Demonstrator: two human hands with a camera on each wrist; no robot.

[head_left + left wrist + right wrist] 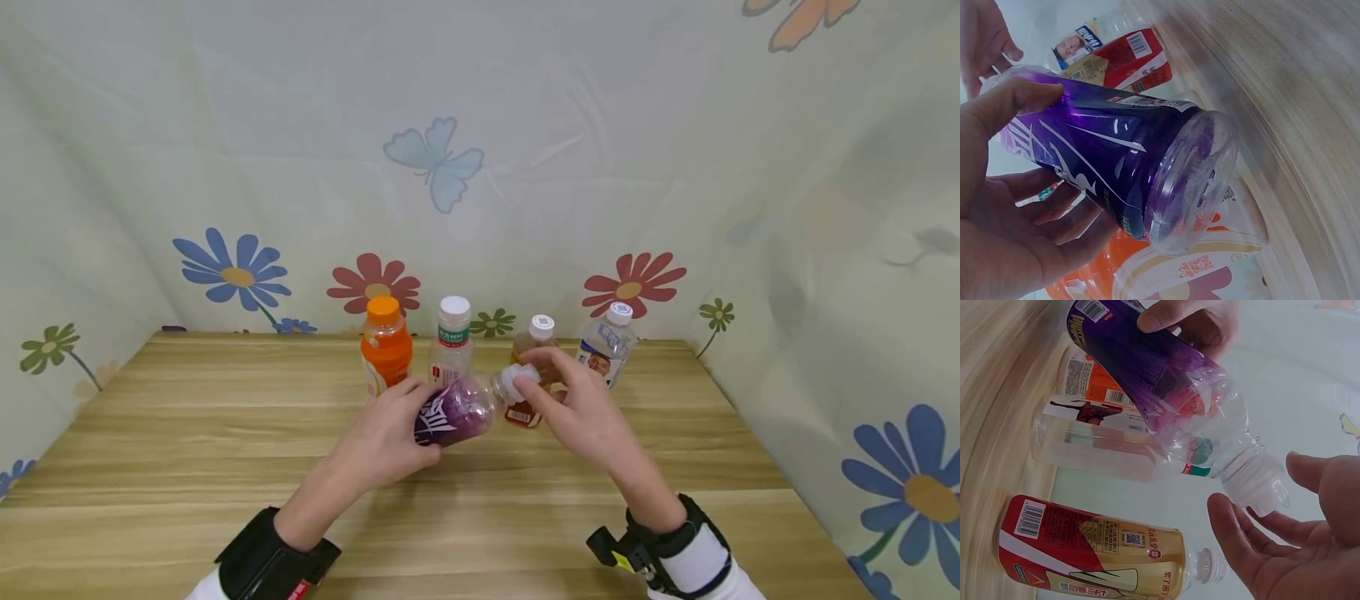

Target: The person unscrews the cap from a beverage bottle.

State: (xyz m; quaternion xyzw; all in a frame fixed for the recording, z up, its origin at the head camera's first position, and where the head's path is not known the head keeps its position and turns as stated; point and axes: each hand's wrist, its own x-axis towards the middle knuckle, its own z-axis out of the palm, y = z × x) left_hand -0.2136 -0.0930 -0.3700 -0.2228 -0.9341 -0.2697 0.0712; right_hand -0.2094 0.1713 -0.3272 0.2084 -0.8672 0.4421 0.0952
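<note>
My left hand (390, 433) grips a clear plastic bottle with a purple label (459, 412), thumb on one side and fingers on the other. The bottle is tilted over on its side above the table, its neck toward the right. A translucent white cap (1257, 487) sits on the neck. Around this cap my right hand (581, 408) is spread, thumb and fingers on either side. In the right wrist view the thumb (1307, 472) stands apart from the cap, while a fingertip (1219, 506) is close to it; whether it touches I cannot tell.
Behind the hands a row of bottles stands on the wooden table (225, 433): an orange drink bottle (387, 350), a clear one with a green neck band (452, 342), a red-and-gold labelled one (1097, 550) and a clear one with a blue label (611, 342). Flowered cloth (525, 192) hangs behind.
</note>
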